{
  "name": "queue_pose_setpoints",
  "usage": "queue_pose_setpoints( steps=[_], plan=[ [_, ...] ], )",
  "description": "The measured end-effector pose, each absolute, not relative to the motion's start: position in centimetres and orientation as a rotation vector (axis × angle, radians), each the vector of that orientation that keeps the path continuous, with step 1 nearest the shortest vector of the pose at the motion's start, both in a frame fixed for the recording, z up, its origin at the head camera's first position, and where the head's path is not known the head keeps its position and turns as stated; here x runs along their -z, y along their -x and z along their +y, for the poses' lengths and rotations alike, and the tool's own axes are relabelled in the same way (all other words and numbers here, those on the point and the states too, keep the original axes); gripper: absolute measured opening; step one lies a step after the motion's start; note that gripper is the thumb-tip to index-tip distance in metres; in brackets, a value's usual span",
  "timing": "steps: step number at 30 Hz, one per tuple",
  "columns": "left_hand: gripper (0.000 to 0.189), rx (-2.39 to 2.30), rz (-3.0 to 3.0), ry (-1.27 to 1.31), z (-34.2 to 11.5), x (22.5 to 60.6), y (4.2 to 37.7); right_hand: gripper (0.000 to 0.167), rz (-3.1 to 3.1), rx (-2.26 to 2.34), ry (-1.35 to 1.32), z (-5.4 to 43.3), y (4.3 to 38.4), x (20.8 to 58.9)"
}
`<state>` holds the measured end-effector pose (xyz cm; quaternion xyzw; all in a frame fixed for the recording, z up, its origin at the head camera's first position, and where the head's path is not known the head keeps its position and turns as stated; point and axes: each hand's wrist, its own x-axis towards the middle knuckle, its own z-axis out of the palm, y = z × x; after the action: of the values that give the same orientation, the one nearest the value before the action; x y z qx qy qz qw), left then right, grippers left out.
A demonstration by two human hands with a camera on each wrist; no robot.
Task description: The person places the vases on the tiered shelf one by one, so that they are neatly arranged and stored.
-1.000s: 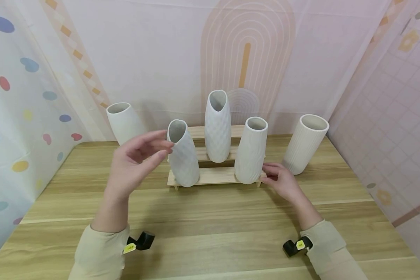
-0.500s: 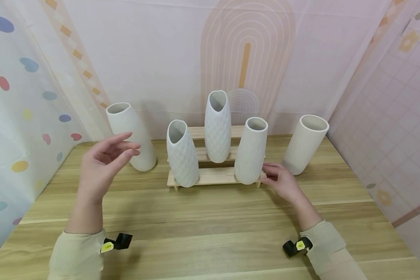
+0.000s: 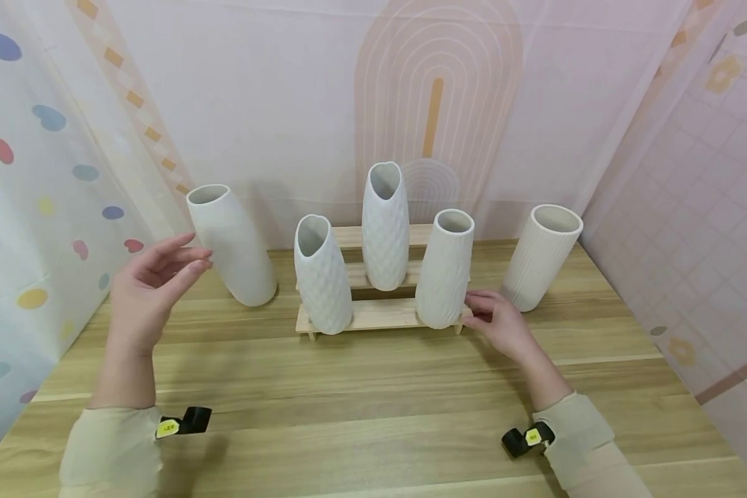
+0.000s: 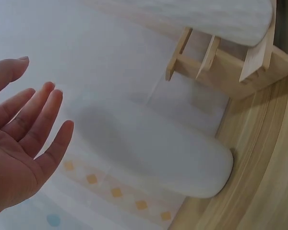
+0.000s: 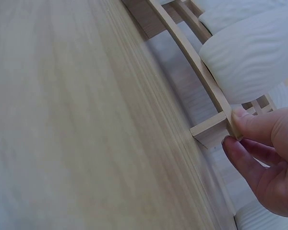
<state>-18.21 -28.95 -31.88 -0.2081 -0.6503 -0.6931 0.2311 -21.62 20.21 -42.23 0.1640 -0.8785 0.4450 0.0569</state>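
Note:
A three-step wooden display stand [image 3: 382,315] stands mid-table. My right hand [image 3: 503,324] pinches the right end of its lowest step; in the right wrist view the thumb [image 5: 249,125] lies on top and a finger underneath. On that step are a diamond-textured white vase [image 3: 325,283] at the left and a wavy-ribbed vase [image 3: 443,277] at the right. Another textured vase [image 3: 386,235] stands higher up, in the middle. My left hand [image 3: 146,294] hovers in the air with loosely bent fingers, left of a smooth white vase [image 3: 241,252], holding nothing.
A ribbed white vase [image 3: 541,263] stands on the wood-grain table [image 3: 361,415] to the right of the stand, behind my right hand. Patterned curtains [image 3: 274,90] hang behind the table and along both sides.
My left hand has moved left, away from the front-left textured vase, past the smooth vase. My right hand stays at the stand's end, and the vases stay in place.

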Motion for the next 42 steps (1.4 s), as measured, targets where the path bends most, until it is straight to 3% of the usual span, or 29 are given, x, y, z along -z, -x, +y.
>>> queue_pose_setpoints(
  steps=[7,17,29,42],
  plan=[
    [0.044,1.905,-1.819,0.404,-30.1,32.1,18.7,0.038,-2.667,-1.353,-0.491,20.2,21.6,42.2],
    [0.063,1.656,-2.06,0.091,-31.1,33.2,20.8,0.038,-2.664,-1.366,-0.491,20.2,21.6,42.2],
    [0.093,1.46,-2.334,0.08,-31.0,32.5,23.5,0.039,-2.664,-1.358,-0.484,20.4,21.6,42.3],
    [0.086,1.639,-2.157,0.186,-29.2,33.2,25.6,0.038,-2.661,-1.333,-0.512,20.3,21.8,42.4]
  ],
)
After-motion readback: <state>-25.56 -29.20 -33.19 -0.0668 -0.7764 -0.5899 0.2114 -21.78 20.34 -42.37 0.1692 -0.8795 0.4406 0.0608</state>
